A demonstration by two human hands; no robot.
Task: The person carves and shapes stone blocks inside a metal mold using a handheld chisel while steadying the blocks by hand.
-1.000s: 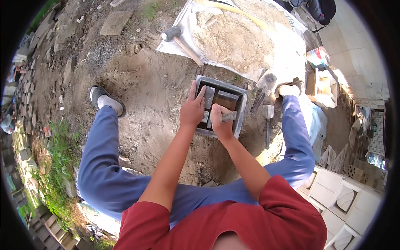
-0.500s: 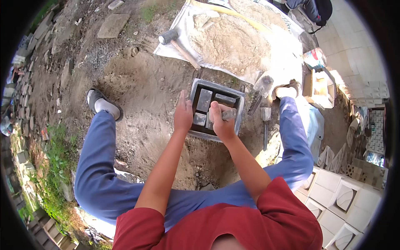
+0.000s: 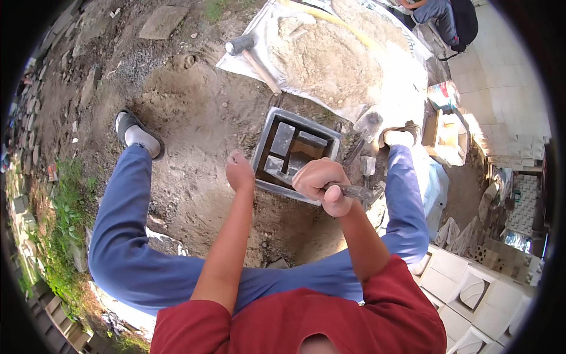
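Observation:
A grey rectangular mould box (image 3: pixel 263 138) sits on the dirt between my feet, several grey blocks (image 3: pixel 283 138) standing inside it. My right hand (image 3: pixel 323 183) is closed around the handle of a tool (image 3: pixel 354 191), held over the box's near right corner. The handle's end sticks out to the right; the tool's other end is hidden beneath my hand. Just outside the box's left wall, my left hand (image 3: pixel 240 171) is curled, with nothing visible in it.
A mallet (image 3: pixel 253 59) rests against a white sheet (image 3: pixel 239 65) carrying a sand heap (image 3: pixel 330 59). Right of the box lie a dusty trowel (image 3: pixel 368 123) and another tool (image 3: pixel 368 166). Pale hollow blocks (image 3: pixel 451 271) are stacked at lower right. Another person (image 3: pixel 439 17) sits at the upper right.
My right hand has turned and moved nearer to me and right, still holding the tool. My left hand has drawn away from the box's wall, its fingers now curled.

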